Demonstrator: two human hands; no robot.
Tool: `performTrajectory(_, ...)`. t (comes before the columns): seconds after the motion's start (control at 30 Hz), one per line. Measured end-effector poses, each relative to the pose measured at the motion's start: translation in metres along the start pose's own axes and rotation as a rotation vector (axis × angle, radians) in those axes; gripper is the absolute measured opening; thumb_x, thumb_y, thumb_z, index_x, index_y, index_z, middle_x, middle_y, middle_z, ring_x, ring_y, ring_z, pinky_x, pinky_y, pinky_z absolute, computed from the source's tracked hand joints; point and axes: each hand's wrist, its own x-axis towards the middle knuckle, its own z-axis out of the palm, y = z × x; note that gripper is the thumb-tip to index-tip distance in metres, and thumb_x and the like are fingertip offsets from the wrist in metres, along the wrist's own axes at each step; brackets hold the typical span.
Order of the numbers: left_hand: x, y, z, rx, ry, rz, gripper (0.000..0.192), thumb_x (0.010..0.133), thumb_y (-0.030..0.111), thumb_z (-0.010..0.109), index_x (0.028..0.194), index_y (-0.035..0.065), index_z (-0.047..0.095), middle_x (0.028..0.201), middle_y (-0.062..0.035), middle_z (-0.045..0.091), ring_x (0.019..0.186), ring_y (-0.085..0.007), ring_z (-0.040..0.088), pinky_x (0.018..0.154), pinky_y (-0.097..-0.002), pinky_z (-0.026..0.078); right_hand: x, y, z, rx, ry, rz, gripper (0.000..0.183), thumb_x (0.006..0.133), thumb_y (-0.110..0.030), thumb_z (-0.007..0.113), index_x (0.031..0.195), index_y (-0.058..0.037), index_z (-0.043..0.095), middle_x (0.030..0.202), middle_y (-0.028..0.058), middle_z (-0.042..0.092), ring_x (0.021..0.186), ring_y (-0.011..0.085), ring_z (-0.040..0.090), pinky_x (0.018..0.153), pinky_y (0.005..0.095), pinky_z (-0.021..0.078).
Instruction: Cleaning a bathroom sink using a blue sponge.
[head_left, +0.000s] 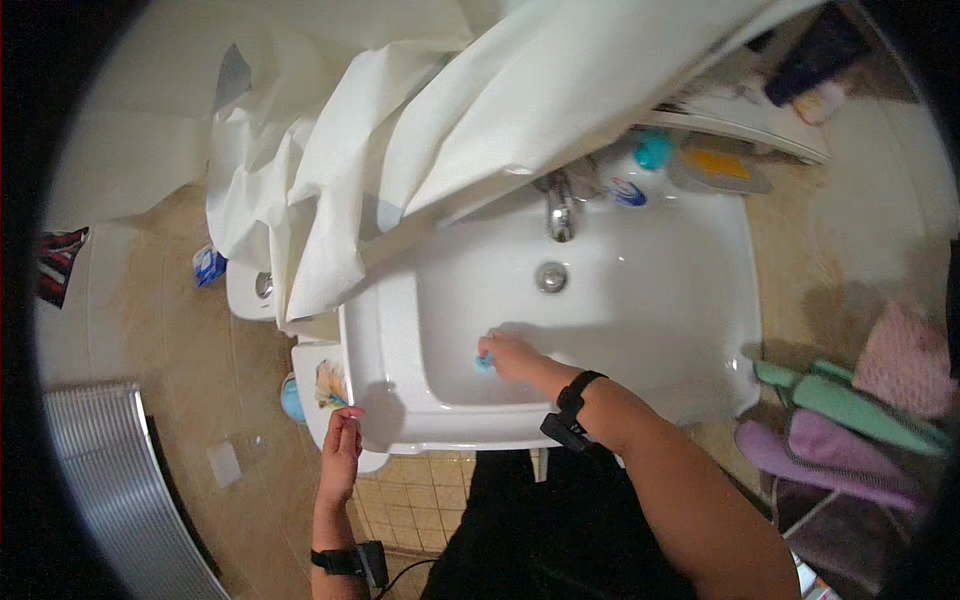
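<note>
My right hand (510, 356) is down in the white washbasin (645, 360), left of the middle of its front part. Its fingers are closed on a small light-blue thing, a sponge or cloth (484, 363), pressed on the basin floor; most of it is hidden under the hand. Behind it are the round metal drain plug (552, 277) and the chrome tap (560, 210). My left hand (342, 447) is raised beside the basin's left front corner, over the toilet's edge. It appears to hold nothing, its fingers loosely extended.
A white sheet or curtain (450, 127) drapes over the basin's back left. At the back right stand a turquoise-capped bottle (626, 169) and a dish with a yellow item (716, 165). A toilet (307, 367) is at left, a radiator (112, 465) lower left, towels (847, 397) right.
</note>
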Motion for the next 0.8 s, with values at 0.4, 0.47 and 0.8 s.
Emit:
performTrajectory(0.4, 0.086, 0.023, 0.055, 0.041, 0.078, 0.112, 0.029, 0.093, 0.017, 0.048, 0.119, 0.0037, 0.041, 0.098, -0.0056, 0.05, 0.085, -0.0109, 0.05, 0.076, -0.0229, 0.042, 0.039, -0.032, -0.026, 0.067, 0.32, -0.231, 0.032, 0.074, -0.003, 0.061, 0.105, -0.0086, 0.054, 0.106, 0.016, 0.053, 0.094, 0.035, 0.053, 0.081, 0.0414, 0.0437)
performTrajectory(0.47, 0.092, 0.016, 0.059, -0.11, 0.022, 0.145, 0.03, 0.094, 0.018, 0.047, 0.12, 0.0047, 0.041, 0.098, -0.0038, 0.051, 0.084, -0.0104, 0.051, 0.074, -0.0228, 0.044, 0.03, -0.06, -0.05, 0.317, 0.217, -0.198, 0.038, 0.076, -0.004, 0.062, 0.112, -0.0083, 0.052, 0.106, 0.0139, 0.053, 0.093, 0.0296, 0.056, 0.08, 0.0389, 0.0463)
performTrajectory(0.8, 0.113, 0.008, 0.075, -0.076, -0.025, 0.234, 0.044, 0.088, -0.001, 0.052, 0.128, 0.0055, 0.036, 0.122, -0.0133, 0.049, 0.108, -0.0184, 0.051, 0.092, -0.0295, 0.042, 0.055, -0.108, -0.058, 0.563, 0.123, -0.235, 0.021, 0.08, -0.004, 0.062, 0.101, -0.0063, 0.062, 0.101, 0.0118, 0.058, 0.078, 0.0222, 0.06, 0.072, 0.0307, 0.0492)
